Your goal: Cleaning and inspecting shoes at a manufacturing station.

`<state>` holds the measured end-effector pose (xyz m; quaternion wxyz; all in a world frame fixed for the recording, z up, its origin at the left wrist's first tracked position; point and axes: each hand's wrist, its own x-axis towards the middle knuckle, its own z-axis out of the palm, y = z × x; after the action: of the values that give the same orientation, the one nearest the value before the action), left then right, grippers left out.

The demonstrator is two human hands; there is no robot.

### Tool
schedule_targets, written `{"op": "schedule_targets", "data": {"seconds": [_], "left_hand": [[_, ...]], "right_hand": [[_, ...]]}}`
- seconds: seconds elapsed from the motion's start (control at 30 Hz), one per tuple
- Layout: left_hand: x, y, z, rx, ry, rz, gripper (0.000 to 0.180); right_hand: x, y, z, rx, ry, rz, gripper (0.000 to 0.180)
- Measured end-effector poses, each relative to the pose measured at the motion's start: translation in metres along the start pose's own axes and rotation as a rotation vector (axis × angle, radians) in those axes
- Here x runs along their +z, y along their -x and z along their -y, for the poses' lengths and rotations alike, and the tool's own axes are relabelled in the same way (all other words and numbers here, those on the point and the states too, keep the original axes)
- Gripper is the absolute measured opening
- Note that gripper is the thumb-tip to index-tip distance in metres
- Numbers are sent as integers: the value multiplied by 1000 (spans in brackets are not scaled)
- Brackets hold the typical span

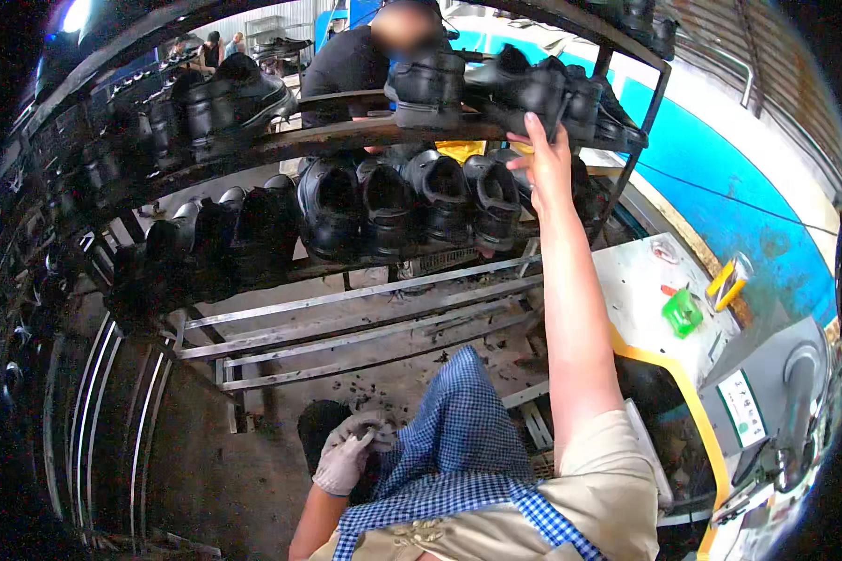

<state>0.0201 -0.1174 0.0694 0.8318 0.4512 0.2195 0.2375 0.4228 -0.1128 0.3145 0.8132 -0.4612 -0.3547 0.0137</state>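
My bare right hand reaches up to the rack, its fingers apart in front of the shelf edge. Black shoes stand just beyond its fingertips; whether it touches one, I cannot tell. Below and left of that hand, a black shoe stands in a row on the lower shelf. Low down by my lap, my left hand wears a pale glove with dirty grey fingers. Those fingers are curled beside my blue checked apron. What they hold, if anything, is hidden.
The dark metal rack spans the view, with several black shoes on its shelves. Metal rails run below. At right, a white worktop bears a green object and a yellow one, beside a grey machine. Someone stands behind the rack.
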Motion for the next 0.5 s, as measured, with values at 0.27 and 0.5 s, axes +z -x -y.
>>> {"op": "schedule_targets", "data": {"seconds": [0.27, 0.5], "left_hand": [[4, 5, -10, -51, -47, -171, 23], [2, -1, 4, -77, 42, -151, 25]], "right_hand": [[40, 35, -20, -431, 403, -68, 79], [112, 46, -12, -383, 766, -113, 111]]}}
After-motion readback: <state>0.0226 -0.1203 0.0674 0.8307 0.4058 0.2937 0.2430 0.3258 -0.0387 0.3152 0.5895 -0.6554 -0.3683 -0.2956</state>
